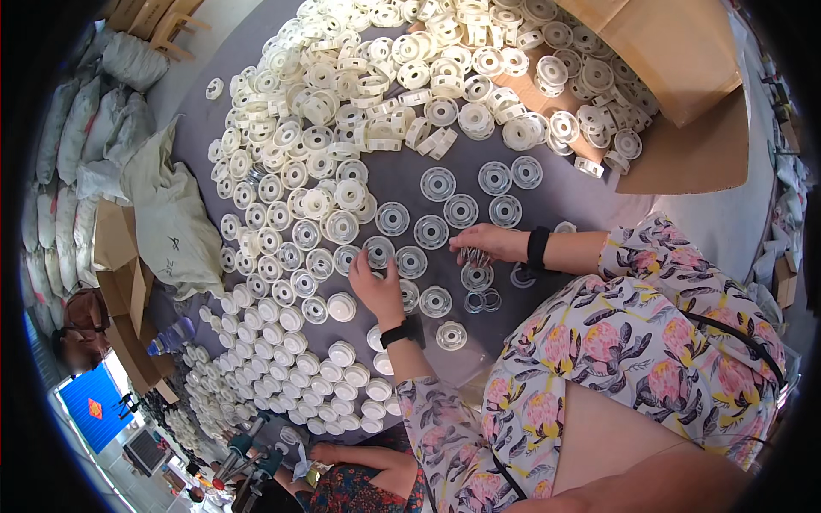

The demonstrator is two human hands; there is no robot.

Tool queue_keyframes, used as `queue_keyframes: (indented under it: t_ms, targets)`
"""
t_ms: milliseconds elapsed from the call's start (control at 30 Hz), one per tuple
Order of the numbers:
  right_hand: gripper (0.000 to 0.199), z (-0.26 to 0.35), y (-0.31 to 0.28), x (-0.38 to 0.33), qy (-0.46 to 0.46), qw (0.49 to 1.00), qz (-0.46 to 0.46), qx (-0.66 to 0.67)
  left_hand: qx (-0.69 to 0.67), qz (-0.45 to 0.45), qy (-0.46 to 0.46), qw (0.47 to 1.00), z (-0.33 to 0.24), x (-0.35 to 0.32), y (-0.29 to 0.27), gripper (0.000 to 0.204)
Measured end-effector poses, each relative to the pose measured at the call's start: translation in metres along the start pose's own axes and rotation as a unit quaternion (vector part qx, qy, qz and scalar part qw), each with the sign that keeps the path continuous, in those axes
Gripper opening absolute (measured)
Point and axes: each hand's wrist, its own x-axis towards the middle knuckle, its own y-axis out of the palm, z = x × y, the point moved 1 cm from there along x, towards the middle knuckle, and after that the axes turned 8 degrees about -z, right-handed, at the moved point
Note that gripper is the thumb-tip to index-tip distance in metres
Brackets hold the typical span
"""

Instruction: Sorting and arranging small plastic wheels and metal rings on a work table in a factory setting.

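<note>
My right hand (496, 243) is closed around a small stack of shiny metal rings (473, 256), above a white round plastic part (477, 278). My left hand (377, 295) has its thumb and forefinger apart at the near edge of another white round part (377, 251), which has a silvery ring set in it. Around both hands lie several such round parts, face up, including one (431, 232) between the hands. Loose metal rings (482, 301) rest on the grey tabletop (395, 175) below my right hand. My left palm is turned away from view.
A large heap of white plastic parts (342, 94) covers the far left. An open cardboard box (684, 154) spills more at the far right. Rows of white capped parts (291, 368) stand at near left. Beside me, a co-worker's arm (368, 457) reaches toward a green hand-press-like tool (248, 453).
</note>
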Motion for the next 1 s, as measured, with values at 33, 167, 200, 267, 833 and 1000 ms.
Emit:
queue_keyframes:
  t_ms: [33, 167, 200, 267, 833, 1000]
  targets:
    - [0.034, 0.000, 0.000, 0.000, 0.000, 1.000, 0.001, -0.001, 0.052, 0.001, 0.044, 0.998, -0.002, 0.002, -0.001, 0.050]
    - [0.033, -0.001, -0.004, 0.001, -0.013, 1.000, -0.008, 0.008, 0.110, -0.069, 0.059, 0.990, 0.013, 0.021, -0.011, 0.061]
    - [0.032, 0.000, -0.006, 0.001, -0.013, 1.000, -0.010, 0.019, 0.129, -0.070, 0.035, 0.989, 0.023, 0.027, -0.012, 0.065]
    - [0.032, -0.001, -0.009, 0.002, -0.012, 1.000, -0.013, 0.024, 0.172, -0.013, -0.037, 0.984, 0.036, 0.032, -0.009, 0.072]
    - [0.033, -0.008, -0.014, 0.000, 0.001, 0.999, -0.007, 0.041, 0.245, -0.069, -0.036, 0.966, 0.012, 0.070, 0.012, 0.065]
    - [0.033, -0.006, -0.017, -0.002, -0.006, 0.999, -0.021, 0.050, 0.292, -0.021, -0.030, 0.956, 0.012, 0.064, 0.007, 0.066]
